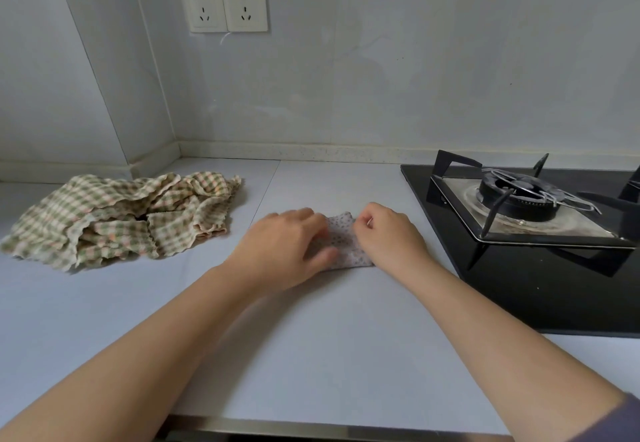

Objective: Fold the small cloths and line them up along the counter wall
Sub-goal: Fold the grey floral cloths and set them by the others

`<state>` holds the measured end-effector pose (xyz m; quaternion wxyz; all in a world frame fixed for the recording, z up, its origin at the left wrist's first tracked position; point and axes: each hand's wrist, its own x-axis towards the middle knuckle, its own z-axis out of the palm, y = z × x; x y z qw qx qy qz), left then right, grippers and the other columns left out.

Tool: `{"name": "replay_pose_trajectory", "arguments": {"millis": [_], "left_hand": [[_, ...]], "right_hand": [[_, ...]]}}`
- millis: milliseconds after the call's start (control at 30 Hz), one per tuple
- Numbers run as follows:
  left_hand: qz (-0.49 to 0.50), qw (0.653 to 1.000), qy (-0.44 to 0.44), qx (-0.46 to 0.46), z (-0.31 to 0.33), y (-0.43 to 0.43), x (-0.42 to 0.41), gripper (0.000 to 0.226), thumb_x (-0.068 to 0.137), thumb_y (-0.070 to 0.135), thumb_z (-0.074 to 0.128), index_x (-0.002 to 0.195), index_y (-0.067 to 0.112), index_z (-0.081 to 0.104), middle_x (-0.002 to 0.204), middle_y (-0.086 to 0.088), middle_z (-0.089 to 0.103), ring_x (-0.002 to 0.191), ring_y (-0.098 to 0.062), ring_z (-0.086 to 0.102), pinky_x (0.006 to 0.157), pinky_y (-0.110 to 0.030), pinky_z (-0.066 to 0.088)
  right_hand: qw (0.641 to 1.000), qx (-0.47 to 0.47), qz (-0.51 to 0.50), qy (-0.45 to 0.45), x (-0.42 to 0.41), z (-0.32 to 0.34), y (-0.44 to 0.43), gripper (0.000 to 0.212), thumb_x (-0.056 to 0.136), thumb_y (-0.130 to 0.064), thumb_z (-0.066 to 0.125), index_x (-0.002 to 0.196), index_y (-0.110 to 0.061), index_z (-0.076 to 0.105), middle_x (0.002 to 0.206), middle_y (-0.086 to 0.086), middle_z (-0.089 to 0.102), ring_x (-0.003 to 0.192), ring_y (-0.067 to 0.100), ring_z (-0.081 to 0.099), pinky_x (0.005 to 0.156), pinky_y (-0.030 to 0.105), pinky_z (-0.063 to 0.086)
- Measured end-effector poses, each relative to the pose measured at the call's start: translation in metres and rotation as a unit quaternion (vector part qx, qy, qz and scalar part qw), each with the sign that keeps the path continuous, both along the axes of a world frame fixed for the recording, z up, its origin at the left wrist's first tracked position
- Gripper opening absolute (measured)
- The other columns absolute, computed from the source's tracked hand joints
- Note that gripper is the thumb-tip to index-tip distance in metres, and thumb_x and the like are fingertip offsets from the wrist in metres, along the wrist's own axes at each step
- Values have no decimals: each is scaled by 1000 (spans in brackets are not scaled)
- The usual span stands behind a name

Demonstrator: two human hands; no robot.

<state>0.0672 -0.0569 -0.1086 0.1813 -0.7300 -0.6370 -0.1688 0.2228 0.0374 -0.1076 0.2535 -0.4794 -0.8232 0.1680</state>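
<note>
Head-worn camera looks forward and down, close over the counter (311, 355).

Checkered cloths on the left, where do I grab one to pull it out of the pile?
Best guess: pinch the wavy edge of the top piece at the front right of the checkered pile, coming from the right over the bare counter. That edge lies loose and in the open, while the other cloths are bunched together beneath and behind it.

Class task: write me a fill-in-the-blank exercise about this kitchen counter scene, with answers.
1. The crumpled checked cloths lie to the ____ of the left hand.
2. The right hand pinches the small patterned cloth, left of the black gas ____.
3. The wall holds ____ sockets.
Missing words: left; stove; two.
</note>
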Motion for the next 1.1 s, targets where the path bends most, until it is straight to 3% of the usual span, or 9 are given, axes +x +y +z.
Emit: {"name": "replay_pose_trajectory", "arguments": {"millis": [100, 200, 400, 467, 567, 667, 833, 933, 1100], "left_hand": [[16, 995, 71, -68, -8, -1, 1, 64, 79, 68, 20, 110, 23, 53, 107, 4, 61, 97, -21, 59, 82, -33, 43], [-2, 998, 56, -37, -12, 1, -6, 58, 83, 60, 29, 114, 20, 56, 112, 2, 65, 103, -22, 61, 85, -34, 46], [33, 998, -39, -26, -14, 1, 6, 16, 97, 27, 40, 104, 17, 52, 100, 0, 64, 91, -30, 59, 64, -33, 35], [39, 987, -156, -19, -13, 0, 4, 11, 95, 20, 43, 96, 14, 52, 87, -4, 62, 82, -32, 56, 64, -36, 38], [15, 934, -358, -6, -5, -2, -3, 14, 89, 19, 43, 77, 18, 50, 67, 4, 53, 68, -16, 48, 63, -29, 36], [-21, 861, -508, 0, 1, -2, -4, 14, 77, 21, 39, 64, 19, 43, 56, 14, 41, 59, -6, 36, 55, -23, 28], [-73, 780, -621, 19, 8, -5, 2, 24, 72, 17, 36, 89, 15, 53, 76, 6, 54, 70, -10, 46, 65, -29, 37], [-131, 811, -567, 67, 20, -12, 4, 32, 84, 16, 44, 114, 26, 45, 109, -3, 58, 85, -13, 57, 73, -22, 47], [-114, 927, -358, 14, 32, -17, -1, 29, 88, 13, 63, 96, 35, 47, 95, 21, 58, 85, -5, 63, 50, -11, 36]], "right_hand": [[999, -8, 11, 50, 8, 0, 11, 16, 90, -17, 46, 91, -21, 61, 99, 0, 66, 94, 25, 59, 83, 36, 48], [997, -15, 31, 68, 13, -1, 17, 24, 88, -8, 48, 104, -17, 63, 110, 1, 64, 99, 20, 57, 89, 33, 46], [990, -40, 119, 61, 10, -7, 15, 56, 82, -2, 57, 133, -20, 45, 136, 3, 48, 126, 17, 45, 101, 28, 37], [986, -63, 144, 61, 13, -8, 14, 69, 80, -1, 58, 141, -26, 36, 143, 1, 42, 132, 16, 40, 100, 24, 35], [978, -88, 169, 83, 16, -7, 14, 72, 80, -5, 62, 141, -33, 34, 142, -7, 42, 126, 6, 41, 83, 12, 36], [951, -137, 195, 199, 13, -3, 13, 44, 80, -6, 72, 117, -23, 57, 118, -5, 61, 103, 6, 58, 80, 7, 44], [888, -187, 233, 348, 14, 9, 9, 17, 81, 1, 70, 84, -15, 63, 77, -6, 68, 72, 1, 63, 70, 11, 46], [860, -209, 245, 396, 16, 12, 9, 21, 78, 0, 73, 90, -17, 66, 84, -7, 72, 84, 7, 68, 81, 17, 51], [842, -248, 247, 411, 21, 17, 8, 16, 83, -9, 69, 94, -18, 65, 96, 0, 73, 96, 16, 69, 89, 32, 52]]}}
